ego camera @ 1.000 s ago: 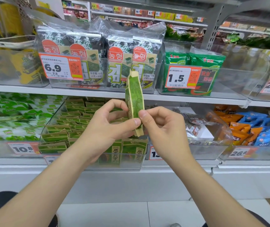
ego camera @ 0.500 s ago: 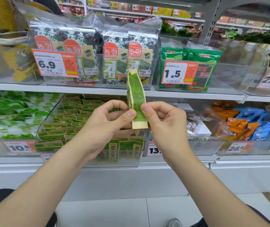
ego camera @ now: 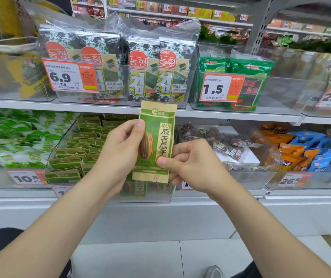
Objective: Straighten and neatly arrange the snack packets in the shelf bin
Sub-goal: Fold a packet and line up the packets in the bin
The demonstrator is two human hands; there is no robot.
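Seed packet (ego camera: pixel 156 141), green and tan w/ a sunflower-seed picture, stands upright and face-on in the air btwn both hands, in front of the lower shelf and just above the front wall of the clear bin (ego camera: pixel 150 194). Left hand (ego camera: pixel 120 155) grips its left edge: thumb (ego camera: pixel 139 125) lies on the front near the top, other fingers curl round behind, mostly hidden. Right hand (ego camera: pixel 190 167) pinches the lower right corner: thumb (ego camera: pixel 163 162) pressed flat on the front, fingers curled behind. Bin holds rows of matching packets (ego camera: pixel 76 155), most leaning back w/ tops showing; a few stand vs. the front wall behind the held one. Upper shelf: seaweed packs (ego camera: pixel 140 77) by a 6.9 tag (ego camera: pixel 68 76), green packs (ego camera: pixel 249 77) by a 1.5 tag (ego camera: pixel 218 88).
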